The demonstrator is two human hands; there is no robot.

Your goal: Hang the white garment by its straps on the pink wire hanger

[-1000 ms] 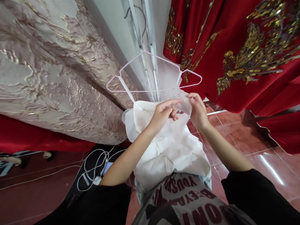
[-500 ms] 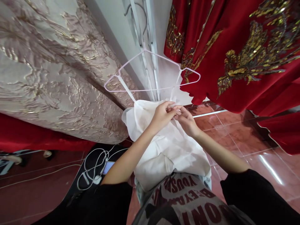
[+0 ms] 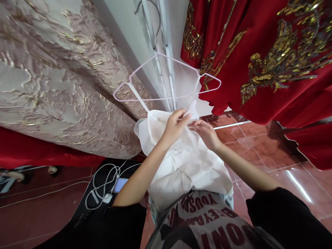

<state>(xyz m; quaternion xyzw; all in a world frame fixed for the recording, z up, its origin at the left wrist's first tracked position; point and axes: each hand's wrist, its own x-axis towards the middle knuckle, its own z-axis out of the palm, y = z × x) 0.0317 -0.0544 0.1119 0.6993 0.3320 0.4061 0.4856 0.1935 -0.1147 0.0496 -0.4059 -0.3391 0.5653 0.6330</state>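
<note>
A white dress with thin straps lies over my lap. Its straps loop over a pale pink hanger, which reaches up toward the wall. My left hand pinches the sheer white edging at the top of the dress, near the right strap, and a flap of the edging stands up beyond the thumb. Close by on the right, my right hand has thumb and fingers pinched together just over the dress; whatever sits between those fingertips is too small to make out.
Pink brocade cloth with gold threads drapes on the left. Red cloth with gold sequins hangs on the right. A black seat at lower left carries a phone and a coiled white cable. Red tiles cover the floor.
My hands, which were touching at the fingertips, are now slightly apart. The sheer edging has flipped up above my left hand. The hanger has shifted slightly left in view.
</note>
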